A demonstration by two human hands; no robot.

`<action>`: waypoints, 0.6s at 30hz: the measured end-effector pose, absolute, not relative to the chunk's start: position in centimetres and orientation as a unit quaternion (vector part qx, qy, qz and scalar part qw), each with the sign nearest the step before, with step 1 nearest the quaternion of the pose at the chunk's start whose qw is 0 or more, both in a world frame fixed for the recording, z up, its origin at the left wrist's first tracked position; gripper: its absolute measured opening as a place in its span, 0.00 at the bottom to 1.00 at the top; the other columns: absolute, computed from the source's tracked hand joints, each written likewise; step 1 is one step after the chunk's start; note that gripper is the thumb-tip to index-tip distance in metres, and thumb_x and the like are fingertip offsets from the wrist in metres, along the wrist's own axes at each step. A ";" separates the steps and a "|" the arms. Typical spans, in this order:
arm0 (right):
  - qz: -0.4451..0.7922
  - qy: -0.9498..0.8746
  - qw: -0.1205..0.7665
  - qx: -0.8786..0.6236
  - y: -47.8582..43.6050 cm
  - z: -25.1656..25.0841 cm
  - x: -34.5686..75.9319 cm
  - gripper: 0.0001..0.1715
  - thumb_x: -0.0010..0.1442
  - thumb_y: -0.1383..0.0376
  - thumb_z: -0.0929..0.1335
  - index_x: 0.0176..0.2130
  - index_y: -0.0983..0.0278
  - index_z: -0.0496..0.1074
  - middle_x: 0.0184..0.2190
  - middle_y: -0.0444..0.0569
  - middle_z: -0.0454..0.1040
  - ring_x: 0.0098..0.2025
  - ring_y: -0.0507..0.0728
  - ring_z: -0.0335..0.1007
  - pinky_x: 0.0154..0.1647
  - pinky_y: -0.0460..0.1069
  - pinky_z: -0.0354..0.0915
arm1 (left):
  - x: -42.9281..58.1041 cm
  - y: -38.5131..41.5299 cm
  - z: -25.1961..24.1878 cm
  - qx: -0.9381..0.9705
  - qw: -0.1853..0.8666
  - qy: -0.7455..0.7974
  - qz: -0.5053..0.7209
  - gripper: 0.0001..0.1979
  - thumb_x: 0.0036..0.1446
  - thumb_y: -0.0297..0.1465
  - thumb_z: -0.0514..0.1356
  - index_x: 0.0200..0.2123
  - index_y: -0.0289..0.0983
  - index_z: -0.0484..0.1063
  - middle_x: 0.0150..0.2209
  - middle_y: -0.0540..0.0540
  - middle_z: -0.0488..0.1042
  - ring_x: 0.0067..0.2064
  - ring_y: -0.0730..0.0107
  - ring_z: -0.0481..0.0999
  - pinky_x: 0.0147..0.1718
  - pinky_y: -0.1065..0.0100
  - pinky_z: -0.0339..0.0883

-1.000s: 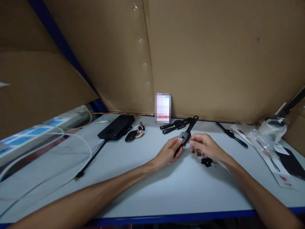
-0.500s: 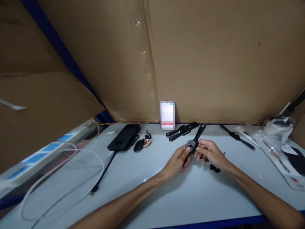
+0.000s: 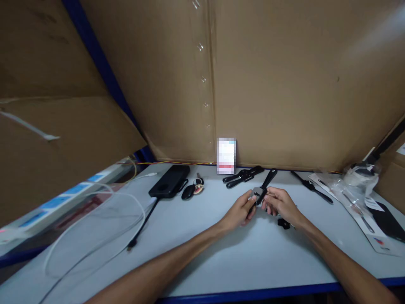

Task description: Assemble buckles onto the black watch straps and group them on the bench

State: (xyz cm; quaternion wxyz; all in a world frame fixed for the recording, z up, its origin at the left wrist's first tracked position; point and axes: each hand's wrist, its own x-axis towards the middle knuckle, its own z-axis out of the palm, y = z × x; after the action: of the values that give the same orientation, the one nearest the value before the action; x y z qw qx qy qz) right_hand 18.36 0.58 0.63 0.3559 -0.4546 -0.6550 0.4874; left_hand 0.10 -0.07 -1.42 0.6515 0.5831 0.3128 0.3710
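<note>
Between my two hands is a black spokeshave point(image 3: 268, 179), tilted, with one handle pointing up and away to the right. A grey metal blade point(image 3: 257, 191) lies on its body, with a small dark screw or knob near the middle. My left hand point(image 3: 241, 209) is closed on the body, thumb pressed on the blade. My right hand point(image 3: 280, 203) has its fingers bent against the other side of the body; what the fingertips touch is partly hidden. Below my right hand a small black lobed part point(image 3: 284, 223) lies on the table, with something thin and metallic beside it.
More black spokeshaves point(image 3: 243, 175) lie behind my hands, and another point(image 3: 311, 187) to the right. A phone point(image 3: 226, 156) leans on the cardboard. Left are keys point(image 3: 193, 189), a black power bank point(image 3: 170, 181), white cables and a power strip point(image 3: 68, 196). Plastic packaging point(image 3: 354, 198) lies far right.
The camera view has shifted slightly. Both hands stay on the spokeshave, with the right fingers a little changed in position against it.
</note>
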 end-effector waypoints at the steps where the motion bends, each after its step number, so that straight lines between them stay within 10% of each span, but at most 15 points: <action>1: 0.487 -0.654 0.360 -0.453 0.6 0.6 18.4 0.14 0.57 0.56 0.66 0.28 0.63 0.65 0.24 0.46 0.75 0.20 0.49 0.65 0.16 0.43 0.58 | 0.2 0.0 -1.4 0.584 0.653 0.309 0.370 0.22 0.60 0.53 0.55 0.35 0.39 0.60 0.18 0.58 0.59 0.13 0.81 0.51 0.11 0.75 0.42; 18: 0.506 -0.632 0.396 -0.434 2.0 -0.2 18.5 0.07 0.55 0.63 0.67 0.30 0.65 0.68 0.24 0.47 0.76 0.19 0.50 0.68 0.13 0.41 0.59 | 0.5 0.9 -2.0 0.613 0.637 0.293 0.363 0.18 0.60 0.48 0.56 0.36 0.40 0.59 0.18 0.59 0.61 0.12 0.82 0.49 0.11 0.78 0.40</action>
State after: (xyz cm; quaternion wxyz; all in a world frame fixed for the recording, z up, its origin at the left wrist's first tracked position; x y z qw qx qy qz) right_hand 18.49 2.03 -0.16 0.3958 -0.4340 -0.6319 0.5056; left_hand 0.50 0.89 -1.99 0.6372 0.6132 0.2934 0.3633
